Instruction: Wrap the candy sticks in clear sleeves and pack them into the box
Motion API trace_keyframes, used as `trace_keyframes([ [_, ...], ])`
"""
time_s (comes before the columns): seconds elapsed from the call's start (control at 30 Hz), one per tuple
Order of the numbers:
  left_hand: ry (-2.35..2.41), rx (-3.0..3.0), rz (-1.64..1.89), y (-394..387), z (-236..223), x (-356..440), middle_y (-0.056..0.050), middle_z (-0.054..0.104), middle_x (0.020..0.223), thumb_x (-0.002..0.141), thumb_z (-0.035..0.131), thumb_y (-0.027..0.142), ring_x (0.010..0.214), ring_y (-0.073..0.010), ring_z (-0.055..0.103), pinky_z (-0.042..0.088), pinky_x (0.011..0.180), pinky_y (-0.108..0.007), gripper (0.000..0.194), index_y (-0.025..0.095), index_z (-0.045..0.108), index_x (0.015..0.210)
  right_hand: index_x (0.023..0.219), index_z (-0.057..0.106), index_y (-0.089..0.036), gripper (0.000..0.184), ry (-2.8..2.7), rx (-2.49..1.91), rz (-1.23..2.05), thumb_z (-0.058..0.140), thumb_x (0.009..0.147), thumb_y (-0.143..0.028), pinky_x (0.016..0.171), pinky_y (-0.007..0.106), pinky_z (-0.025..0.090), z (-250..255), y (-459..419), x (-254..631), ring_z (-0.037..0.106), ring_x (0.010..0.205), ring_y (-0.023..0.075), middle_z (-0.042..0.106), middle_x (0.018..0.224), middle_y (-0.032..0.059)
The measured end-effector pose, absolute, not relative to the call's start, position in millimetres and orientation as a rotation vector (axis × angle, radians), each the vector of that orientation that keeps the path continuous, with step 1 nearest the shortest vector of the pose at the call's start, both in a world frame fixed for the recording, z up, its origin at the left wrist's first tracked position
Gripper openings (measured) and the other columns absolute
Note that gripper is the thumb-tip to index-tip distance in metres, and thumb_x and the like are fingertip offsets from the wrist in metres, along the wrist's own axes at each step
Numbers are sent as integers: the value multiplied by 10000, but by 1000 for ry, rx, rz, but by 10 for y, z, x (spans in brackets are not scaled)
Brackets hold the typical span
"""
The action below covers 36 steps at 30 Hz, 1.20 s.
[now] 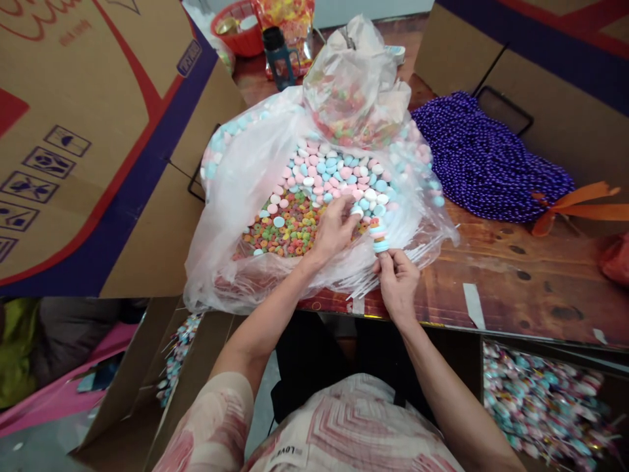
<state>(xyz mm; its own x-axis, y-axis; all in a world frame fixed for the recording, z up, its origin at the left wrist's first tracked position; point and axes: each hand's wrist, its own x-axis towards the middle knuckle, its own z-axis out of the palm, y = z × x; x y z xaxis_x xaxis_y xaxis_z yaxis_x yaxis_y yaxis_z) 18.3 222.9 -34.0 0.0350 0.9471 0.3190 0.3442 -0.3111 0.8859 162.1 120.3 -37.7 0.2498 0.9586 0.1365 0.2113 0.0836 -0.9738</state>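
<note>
My right hand [399,278] pinches the lower end of a candy skewer [379,236], held upright with pastel candies and orange ring pieces stacked on it. Close by on its left, my left hand [337,226] has a white candy [357,211] between thumb and fingers, over the open plastic bag [246,190]. Pink, white and blue round candies [339,170] fill the back of that bag. Small coloured cereal-like rings [289,229] lie in front of them. Thin white sticks [407,259] lie in a loose bunch beside my right hand.
A tied clear bag of ring pieces [344,98] sits behind. Large cartons [147,216] flank the table [515,282]. Purple bead strings [491,157] lie right, a dark bottle [279,58] and red basket [236,40] at the back. A box of wrapped candies [545,406] stands lower right.
</note>
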Motion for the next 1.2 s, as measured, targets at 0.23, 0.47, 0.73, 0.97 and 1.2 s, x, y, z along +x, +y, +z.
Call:
trace_keyframes([
  [0.23,1046,1349,1296,2105,-337,-56,-75,734,1072,887,651,359,1000,-179,701,559,881,-318,232,204,605,1054,665,545,-219,281,-1354,-1331,900,527,926,-322,549,271,350,-332,1189,1586,449,536,122,524,581,-39],
  [0.47,1132,1326,1402,2032,-411,-72,-75,743,1099,871,672,457,996,-196,699,564,847,-321,361,197,672,1120,695,565,-217,262,-1436,-1306,937,524,933,-319,564,268,364,-289,1200,1551,464,544,116,528,597,-41],
  [0.73,1128,1281,1518,1920,-383,-44,-61,754,1045,857,705,424,969,-193,693,549,884,-341,289,198,744,1034,698,569,-217,249,-1475,-1327,910,520,926,-303,559,260,364,-278,1192,1508,470,535,112,526,589,-47],
  [0.97,1183,1321,1516,1868,-464,-26,-62,758,1058,879,681,434,976,-204,705,552,901,-356,309,209,749,1078,646,507,-217,296,-1503,-1452,835,512,925,-316,534,266,303,-263,1187,1473,394,505,102,443,543,-59],
  [1.2,1264,1489,1563,1791,-463,-4,-58,772,1067,908,663,343,1001,-197,711,549,916,-328,222,215,770,1055,617,469,-215,322,-1458,-1423,888,514,918,-321,530,258,291,-236,1225,1410,368,507,97,400,530,-64],
])
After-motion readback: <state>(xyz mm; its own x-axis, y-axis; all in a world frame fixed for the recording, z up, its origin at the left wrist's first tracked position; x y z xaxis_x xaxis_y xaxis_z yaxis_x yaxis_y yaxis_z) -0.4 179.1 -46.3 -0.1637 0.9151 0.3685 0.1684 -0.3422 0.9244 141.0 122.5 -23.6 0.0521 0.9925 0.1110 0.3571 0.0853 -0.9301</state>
